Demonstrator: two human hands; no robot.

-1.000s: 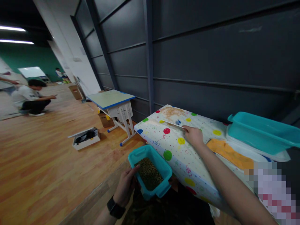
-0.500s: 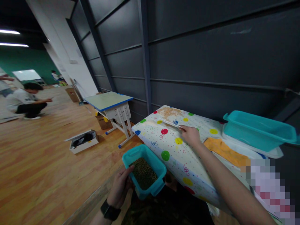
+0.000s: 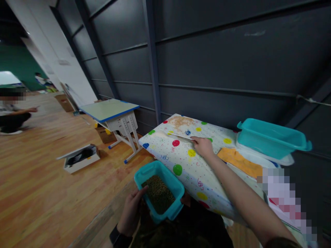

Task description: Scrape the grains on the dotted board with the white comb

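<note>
My left hand (image 3: 131,212) grips the near rim of a small teal tub (image 3: 159,193) filled with dark green beans, held below the table's edge. My right hand (image 3: 203,146) reaches out over the polka-dot tablecloth (image 3: 181,158) and pinches a thin white flat strip (image 3: 178,135) that lies across the cloth. Beyond the strip, a pile of pale tan grains (image 3: 182,121) is spread at the table's far corner.
A larger empty teal tub (image 3: 271,139) stands on white lids at the right, beside an orange cloth (image 3: 239,162). A small desk (image 3: 110,110), an open white box (image 3: 79,158) and a crouching person (image 3: 11,113) are on the wooden floor at left. A dark panelled wall runs behind.
The view has swung right, shifting everything leftward. My left hand has kept the bean tub and my right hand has stayed on the white strip.
</note>
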